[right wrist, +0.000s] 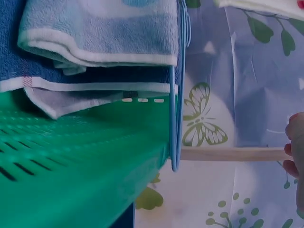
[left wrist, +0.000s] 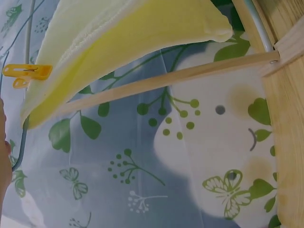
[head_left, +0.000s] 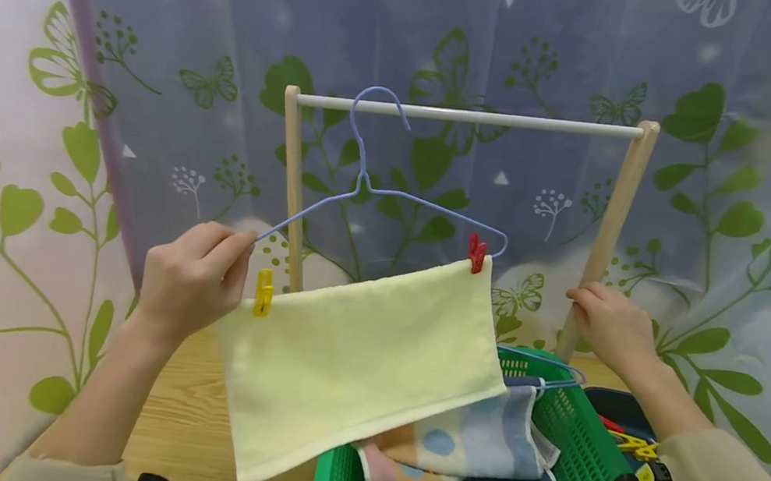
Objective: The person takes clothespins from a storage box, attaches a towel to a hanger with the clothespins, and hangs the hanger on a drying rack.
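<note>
My left hand (head_left: 194, 275) grips the left end of a blue wire hanger (head_left: 425, 201), which tilts in front of a small rack (head_left: 614, 210). A pale yellow towel (head_left: 372, 364) hangs from the hanger, its left side lower than its right. A yellow clothespin (head_left: 263, 293) sits on its upper left edge and a red clothespin (head_left: 477, 253) at its upper right corner. At the rack's right wooden post, my right hand (head_left: 613, 323) has its bent fingers around the post; the same hand (right wrist: 295, 147) shows at the right wrist view's edge.
Below right stands a green basket (head_left: 589, 450), holding a patterned towel (head_left: 477, 438) on more blue hangers (right wrist: 175, 123). Yellow clothespins (head_left: 632, 445) lie in a dark container right of the basket. The rack's white rail (head_left: 511, 121) runs across behind the hook. A printed curtain (head_left: 180, 117) backs the wooden table (head_left: 180, 407).
</note>
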{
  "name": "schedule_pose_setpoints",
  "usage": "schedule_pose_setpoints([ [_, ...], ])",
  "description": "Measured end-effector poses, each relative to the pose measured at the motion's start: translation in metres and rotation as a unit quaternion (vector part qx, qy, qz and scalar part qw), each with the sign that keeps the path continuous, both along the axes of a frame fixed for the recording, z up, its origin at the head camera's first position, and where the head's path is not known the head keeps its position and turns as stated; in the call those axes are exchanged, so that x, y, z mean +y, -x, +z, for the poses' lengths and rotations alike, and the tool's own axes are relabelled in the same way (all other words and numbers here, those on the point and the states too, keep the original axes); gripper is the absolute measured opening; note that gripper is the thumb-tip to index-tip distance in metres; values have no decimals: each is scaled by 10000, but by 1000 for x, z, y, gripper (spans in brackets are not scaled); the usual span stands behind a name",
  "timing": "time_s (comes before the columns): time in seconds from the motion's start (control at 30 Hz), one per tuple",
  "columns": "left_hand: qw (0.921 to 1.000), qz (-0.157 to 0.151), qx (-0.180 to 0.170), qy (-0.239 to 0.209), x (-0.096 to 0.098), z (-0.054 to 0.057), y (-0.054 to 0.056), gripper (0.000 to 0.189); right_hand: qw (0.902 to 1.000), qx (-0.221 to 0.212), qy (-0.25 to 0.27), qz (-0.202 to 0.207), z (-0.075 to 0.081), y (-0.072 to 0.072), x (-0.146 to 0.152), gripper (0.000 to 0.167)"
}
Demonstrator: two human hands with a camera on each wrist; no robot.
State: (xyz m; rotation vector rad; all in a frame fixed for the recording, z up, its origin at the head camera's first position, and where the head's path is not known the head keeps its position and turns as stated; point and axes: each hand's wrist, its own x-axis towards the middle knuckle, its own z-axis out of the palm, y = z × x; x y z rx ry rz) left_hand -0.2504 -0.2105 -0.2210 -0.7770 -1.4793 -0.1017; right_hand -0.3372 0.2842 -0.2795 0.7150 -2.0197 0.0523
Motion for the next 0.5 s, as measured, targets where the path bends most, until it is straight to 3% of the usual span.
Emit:
schedule_pose_setpoints([
  [0.2, 10000, 54, 3, -40, -8, 1, -3, 16, 10000, 65, 15, 8, 3, 7, 4, 25],
  [0.5, 9998, 155, -23, -87, -19, 1, -5, 16, 9985, 292, 334, -333, 0, 15, 12, 20],
])
